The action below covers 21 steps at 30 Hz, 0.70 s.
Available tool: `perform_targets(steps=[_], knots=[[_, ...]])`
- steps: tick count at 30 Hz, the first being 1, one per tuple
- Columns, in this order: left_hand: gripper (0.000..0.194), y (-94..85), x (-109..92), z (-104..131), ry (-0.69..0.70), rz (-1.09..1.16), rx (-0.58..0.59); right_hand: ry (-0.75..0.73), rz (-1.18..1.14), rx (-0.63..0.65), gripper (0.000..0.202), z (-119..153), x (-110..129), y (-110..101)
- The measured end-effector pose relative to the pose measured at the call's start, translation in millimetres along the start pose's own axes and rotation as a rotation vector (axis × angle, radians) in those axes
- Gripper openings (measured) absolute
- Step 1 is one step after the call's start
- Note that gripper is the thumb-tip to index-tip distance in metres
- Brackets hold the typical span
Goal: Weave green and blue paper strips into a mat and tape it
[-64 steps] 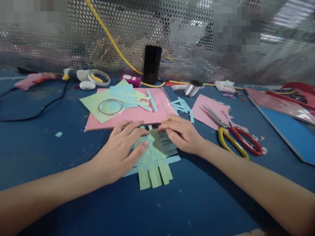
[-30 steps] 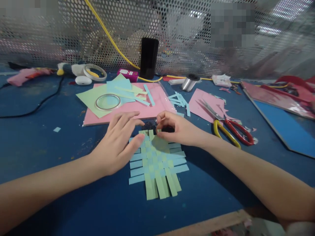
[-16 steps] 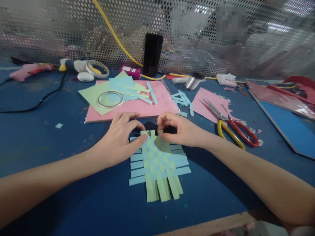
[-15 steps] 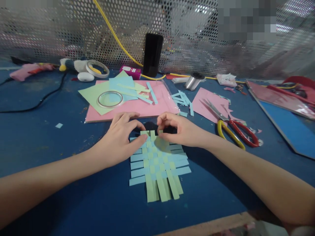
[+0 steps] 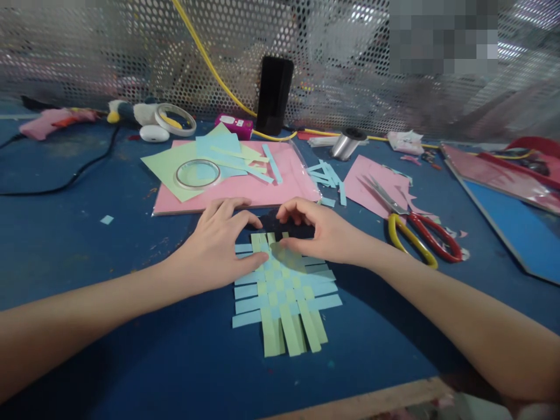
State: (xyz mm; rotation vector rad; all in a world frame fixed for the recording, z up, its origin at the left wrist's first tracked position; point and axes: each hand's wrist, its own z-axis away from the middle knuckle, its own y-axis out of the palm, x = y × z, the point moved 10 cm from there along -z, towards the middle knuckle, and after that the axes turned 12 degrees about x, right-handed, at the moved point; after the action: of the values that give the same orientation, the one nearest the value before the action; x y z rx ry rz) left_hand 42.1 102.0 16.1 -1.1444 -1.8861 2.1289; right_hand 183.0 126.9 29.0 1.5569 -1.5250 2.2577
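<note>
A woven mat of green and blue paper strips point(image 5: 284, 291) lies flat on the blue table, its loose strip ends fanning out on every side. My left hand point(image 5: 223, 248) rests at the mat's upper left, thumb laid on the weave and fingers apart beyond its far edge. At the upper right, my right hand point(image 5: 317, 230) touches the weave with its thumb, the fingers curled loosely and apart from the thumb. Neither hand grips a strip. Part of the mat's upper corners is hidden under the hands.
Behind the mat lies a pink paper pack point(image 5: 245, 195) with green and blue sheets and a tape ring point(image 5: 198, 174) on top. Scissors point(image 5: 411, 224) lie right, by pink paper point(image 5: 371, 186) and blue strips point(image 5: 326, 175). A phone point(image 5: 275, 96) leans on the perforated metal wall.
Both thumbs have slid slightly down onto the weave, and the fingers have opened away from the strips' far ends. The whole view has shifted a little.
</note>
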Motion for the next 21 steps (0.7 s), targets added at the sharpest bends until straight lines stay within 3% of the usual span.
perform_targets(steps=[8, 13, 18, 21], knots=[[0.026, -7.3, 2, 3, -0.023, 0.067, -0.048, -0.097, 0.173, -0.030, 0.010, -1, 18, 3], [0.027, -19.2, -9, 7, -0.019, -0.108, -0.062, -0.072, 0.184, -0.075, 0.006, 4, 25, -11], [0.048, -15.8, -19, 14, -0.022, -0.350, 0.159, -0.080, 0.210, 0.023, 0.010, 7, 32, -15], [0.046, -14.4, -20, 21, -0.019, -0.396, 0.162, -0.147, 0.257, 0.118, 0.015, 7, 33, -5]])
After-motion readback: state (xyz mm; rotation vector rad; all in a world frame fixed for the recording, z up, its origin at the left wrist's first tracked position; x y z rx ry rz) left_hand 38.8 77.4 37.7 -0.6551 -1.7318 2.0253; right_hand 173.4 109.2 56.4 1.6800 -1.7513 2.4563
